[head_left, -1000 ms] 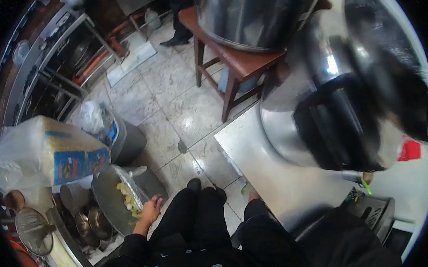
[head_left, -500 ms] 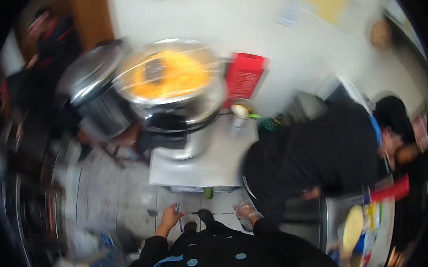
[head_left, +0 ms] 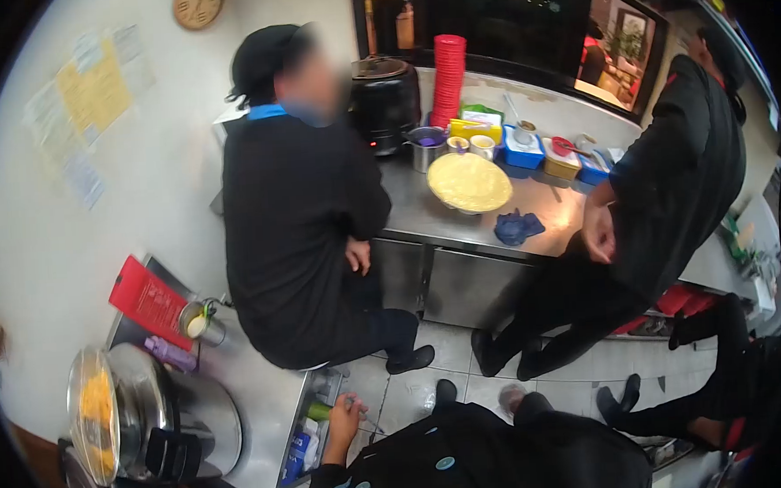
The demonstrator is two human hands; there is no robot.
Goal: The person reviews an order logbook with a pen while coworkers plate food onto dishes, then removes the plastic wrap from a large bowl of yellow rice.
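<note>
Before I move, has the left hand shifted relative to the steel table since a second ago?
Yes. The left hand has moved toward the steel table, from beside a grey pan to near the table's edge, appearing next to a green item.

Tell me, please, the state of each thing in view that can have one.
Left hand, fingers loosely curled
Right hand, too blurred to tell
Green item, poking out from under the steel table
Blue cloth, crumpled
Red containers, stacked
Black cooker, red light lit
Yellow food, spread in a round shape
Bowl, filled with orange food
</note>
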